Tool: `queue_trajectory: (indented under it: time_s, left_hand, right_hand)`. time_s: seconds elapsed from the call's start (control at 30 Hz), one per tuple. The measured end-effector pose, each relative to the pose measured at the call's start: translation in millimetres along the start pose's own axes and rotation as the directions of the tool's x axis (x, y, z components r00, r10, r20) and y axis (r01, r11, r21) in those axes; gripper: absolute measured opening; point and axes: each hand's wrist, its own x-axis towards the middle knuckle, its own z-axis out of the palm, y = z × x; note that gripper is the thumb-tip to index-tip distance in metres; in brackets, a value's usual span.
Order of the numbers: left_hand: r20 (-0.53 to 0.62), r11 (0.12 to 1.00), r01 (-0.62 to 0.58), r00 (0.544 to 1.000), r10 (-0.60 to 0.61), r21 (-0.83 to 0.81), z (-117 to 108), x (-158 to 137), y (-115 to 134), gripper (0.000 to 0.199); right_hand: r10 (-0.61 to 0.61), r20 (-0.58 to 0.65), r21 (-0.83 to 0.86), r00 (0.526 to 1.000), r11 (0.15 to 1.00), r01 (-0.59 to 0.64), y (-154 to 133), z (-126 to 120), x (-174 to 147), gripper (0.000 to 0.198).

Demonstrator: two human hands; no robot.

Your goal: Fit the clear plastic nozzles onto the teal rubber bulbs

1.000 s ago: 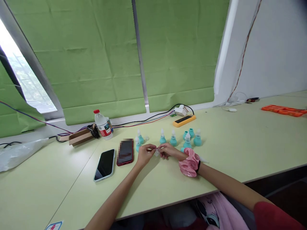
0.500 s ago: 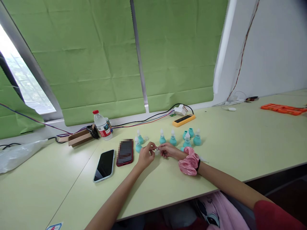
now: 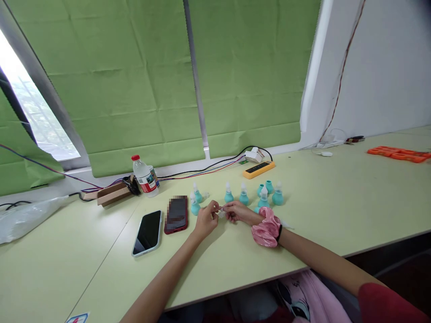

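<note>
My left hand (image 3: 208, 216) and my right hand (image 3: 238, 211) meet fingertip to fingertip above the table, both pinched around a small translucent piece (image 3: 221, 214). Its exact kind is too small to make out. Close behind the hands stand several teal bulb-shaped bottles with clear nozzle tops, among them one bottle (image 3: 229, 196) straight ahead and another bottle (image 3: 195, 207) by my left fingers. To the right, a teal bulb (image 3: 269, 186) has an open neck and no top. A loose clear piece (image 3: 206, 195) lies beside the left bottles.
Left of my hands lie a red-cased phone (image 3: 176, 215) and a light-cased phone (image 3: 147, 234). Farther back are a water bottle (image 3: 145, 177), a cardboard box (image 3: 114, 194), a yellow device (image 3: 258, 169) and cables. Orange plastic trays (image 3: 399, 154) lie at far right.
Almost nothing differs. Both hands keep the same pinched pose at the small translucent piece, and the whole view has shifted slightly.
</note>
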Motion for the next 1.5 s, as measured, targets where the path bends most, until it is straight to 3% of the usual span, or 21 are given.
queue_trajectory:
  time_s: [0.4, 0.5, 0.63, 0.7, 0.83, 1.0, 1.5]
  left_hand:
    - [-0.026, 0.982, 0.134, 0.990, -0.139, -0.129, 1, 1, 4, 0.023]
    - [-0.082, 0.938, 0.217, 0.966, -0.247, -0.271, -1, 3, 5, 0.026]
    - [-0.122, 0.867, 0.244, 0.938, -0.326, -0.435, -2, 7, 3, 0.021]
    - [-0.063, 0.813, 0.291, 0.927, -0.370, -0.504, -3, 8, 0, 0.021]
    - [0.168, 0.652, 0.446, 0.880, -0.444, -0.613, -5, 10, -2, 0.028]
    - [0.323, 0.628, 0.519, 0.854, -0.408, -0.580, -12, 11, 2, 0.028]
    - [0.337, 0.652, 0.463, 0.886, -0.318, -0.601, -15, 8, 2, 0.033]
  right_hand:
    - [-0.007, -0.048, -0.046, 0.999, 0.999, 0.004, -3, 5, -3, 0.017]
    - [-0.141, -0.061, -0.141, 0.988, 0.981, 0.131, 1, 5, 2, 0.021]
    - [-0.384, -0.015, -0.297, 0.923, 0.883, 0.363, 3, 9, 0, 0.025]
    - [-0.468, 0.027, -0.379, 0.883, 0.813, 0.442, 0, 12, -6, 0.025]
    - [-0.540, 0.096, -0.467, 0.836, 0.717, 0.517, -4, 16, -15, 0.025]
    - [-0.554, 0.166, -0.469, 0.815, 0.683, 0.560, -6, 17, -18, 0.020]
    - [-0.542, 0.204, -0.498, 0.815, 0.660, 0.563, -10, 17, -21, 0.020]
